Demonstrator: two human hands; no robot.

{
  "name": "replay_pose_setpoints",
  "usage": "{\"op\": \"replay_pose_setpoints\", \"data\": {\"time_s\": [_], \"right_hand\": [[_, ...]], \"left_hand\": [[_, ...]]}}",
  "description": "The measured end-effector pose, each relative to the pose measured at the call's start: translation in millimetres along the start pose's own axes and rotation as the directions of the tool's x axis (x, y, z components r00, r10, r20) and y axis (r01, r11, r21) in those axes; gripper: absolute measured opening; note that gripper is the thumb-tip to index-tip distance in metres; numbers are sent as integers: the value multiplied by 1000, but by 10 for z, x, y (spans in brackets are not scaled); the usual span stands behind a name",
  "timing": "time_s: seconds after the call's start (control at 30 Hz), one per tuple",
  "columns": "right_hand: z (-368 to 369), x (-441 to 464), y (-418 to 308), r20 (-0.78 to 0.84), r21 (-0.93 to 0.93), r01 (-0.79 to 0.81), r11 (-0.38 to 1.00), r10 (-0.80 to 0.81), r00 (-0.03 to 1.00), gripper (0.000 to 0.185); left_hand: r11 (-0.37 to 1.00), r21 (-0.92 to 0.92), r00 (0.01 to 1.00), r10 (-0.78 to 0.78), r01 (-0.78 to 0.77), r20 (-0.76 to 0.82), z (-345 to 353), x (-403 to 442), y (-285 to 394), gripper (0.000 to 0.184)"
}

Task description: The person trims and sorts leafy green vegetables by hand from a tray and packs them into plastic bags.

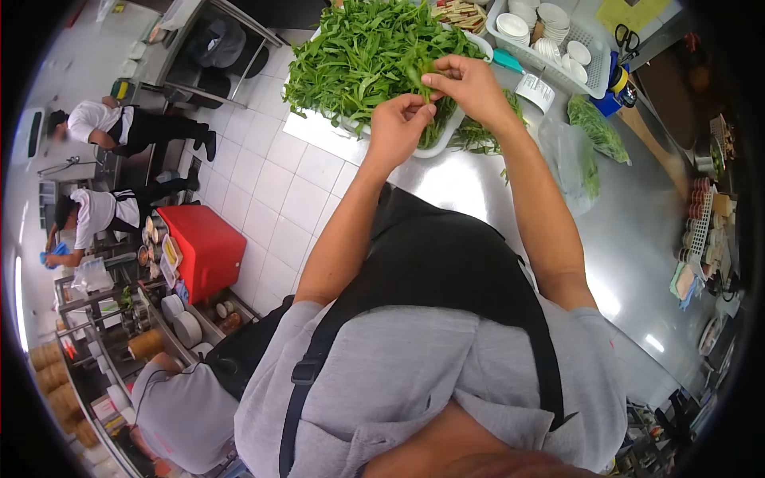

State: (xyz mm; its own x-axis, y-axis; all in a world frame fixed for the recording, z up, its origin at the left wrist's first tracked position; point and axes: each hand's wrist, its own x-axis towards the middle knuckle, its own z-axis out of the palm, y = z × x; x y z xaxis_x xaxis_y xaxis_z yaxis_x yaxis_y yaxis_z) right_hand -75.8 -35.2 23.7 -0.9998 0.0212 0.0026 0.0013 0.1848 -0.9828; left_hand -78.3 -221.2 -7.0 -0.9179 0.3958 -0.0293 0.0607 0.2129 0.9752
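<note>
Two hands (470, 89) pinch a leafy sprig (417, 73), lengthwise pointing away from the apron (450, 267).

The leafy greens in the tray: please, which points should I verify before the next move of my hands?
1. Left hand gripping the sprig: ok.
2. Right hand gripping the sprig: ok.
3. Tray beneath both hands: ok.
4. Scissors away from both hands: ok.
5. All greens inside the tray: not ok, loose sprigs lie beside it.
6. Sprig already snapped: cannot tell, the hands partly hide it.
</note>
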Motion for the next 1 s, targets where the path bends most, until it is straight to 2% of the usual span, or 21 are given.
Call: {"op": "replay_pose_setpoints", "data": {"time_s": [0.07, 0.17, 0.27, 0.33, 0.37, 0.47, 0.57, 0.6, 0.7, 0.8, 0.9, 0.97, 1.0], "right_hand": [[-20, -23, 40, -12, 121, -16, 993, 18, 1000, 31], [-138, -17, 386, -132, 72, 77, 994, -67, 989, 30], [-127, -206, 282, -286, -275, 69, 959, -150, 946, 35], [-86, -295, 235, -300, -346, 84, 934, -195, 934, 31], [-56, -318, 211, -302, -382, 94, 919, -220, 928, 30], [101, -316, 136, -267, -308, 168, 936, -255, 929, 24], [240, -241, 140, -48, -617, 50, 785, -101, 994, 21], [319, -213, 207, -34, -680, 61, 731, -114, 993, 20], [343, -127, 401, -116, -580, 74, 812, -173, 978, 18], [91, -272, 2, -205, -438, -12, 899, -87, 975, 15], [-112, -316, -9, -196, -380, -39, 924, -39, 980, 18], [-187, -333, 58, -170, -385, -39, 922, -30, 985, 19], [-204, -336, 89, -168, -380, -53, 924, -12, 986, 19]], "left_hand": [[997, -60, 997, -48, 51, 52, -12, 82, -50, 25], [944, -291, 987, -138, 157, 84, -72, 60, 40, 27], [929, -367, 997, -68, 50, -36, -223, 16, 174, 24], [933, -358, 990, -33, -20, -141, -421, 12, 304, 24], [929, -368, 981, -33, -39, -189, -527, 1, 358, 23], [898, -434, 975, -29, -72, -222, -734, 8, 335, 20], [899, -436, 980, -54, -36, -192, -784, 26, 216, 18], [893, -450, 980, -62, -29, -187, -756, 26, 177, 18], [883, -469, 977, -92, -8, -191, -669, 10, 177, 15], [856, -517, 975, -102, -16, -199, -615, -54, 139, 16], [911, -411, 990, -16, -43, -138, -633, 24, -6, 18], [996, -55, 985, 62, -72, -161, -581, 54, 34, 22], [988, 130, 981, 103, -83, -163, -537, 67, 101, 24]]}}
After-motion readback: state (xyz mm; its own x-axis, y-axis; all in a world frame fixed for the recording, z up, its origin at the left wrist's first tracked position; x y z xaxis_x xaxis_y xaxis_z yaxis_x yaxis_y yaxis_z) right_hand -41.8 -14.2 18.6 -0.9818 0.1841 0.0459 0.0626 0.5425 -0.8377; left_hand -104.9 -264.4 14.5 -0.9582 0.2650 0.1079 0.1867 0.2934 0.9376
